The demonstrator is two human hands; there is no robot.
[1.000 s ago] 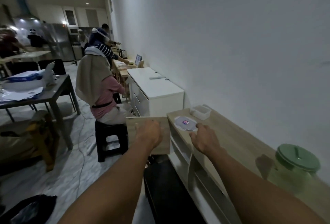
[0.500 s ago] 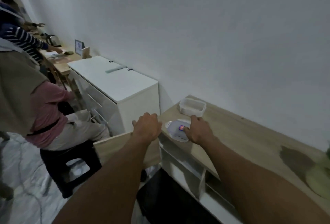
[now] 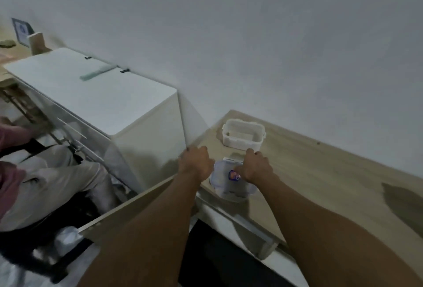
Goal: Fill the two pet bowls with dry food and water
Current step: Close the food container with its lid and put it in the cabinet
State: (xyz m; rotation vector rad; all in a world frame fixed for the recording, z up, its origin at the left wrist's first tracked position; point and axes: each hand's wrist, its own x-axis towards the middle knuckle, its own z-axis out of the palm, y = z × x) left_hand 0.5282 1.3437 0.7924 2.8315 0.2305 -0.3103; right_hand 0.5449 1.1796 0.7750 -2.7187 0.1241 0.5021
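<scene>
A plain white wall [image 3: 274, 46] fills the background of a dim room. At the far left a seated person [image 3: 45, 179] shows only as a pink top and pale trousers. Next comes a white cabinet [image 3: 91, 94], standing just beside the left end of a pale wooden tabletop [image 3: 320, 183].

Below the tabletop's near left corner a wooden cupboard door [image 3: 137, 209] stands swung open. The left hand [image 3: 194, 165] sits at its top edge with fingers curled over it, apparently gripping the door.

Just right of that hand, at the tabletop's near left corner, lies a lidded container [image 3: 229, 186] with a red and blue label [image 3: 234, 175] on its translucent lid. The right hand [image 3: 257, 169] lies on that lid, fingers curled down over its far edge and thumb towards the label. Whether a clip is being worked is hidden.

Behind it, near the far left corner by the wall, an open white tub [image 3: 242, 137] stands apart from the lidded one and looks empty. A dark patch [image 3: 405, 202] marks the tabletop's right end.

Nothing is clearly a pet bowl, and no food or water shows, so the task seems at an early step: getting the lidded container open. Its contents cannot be told. The next move likely needs the left hand off the door to steady the base while the right lifts the lid.
</scene>
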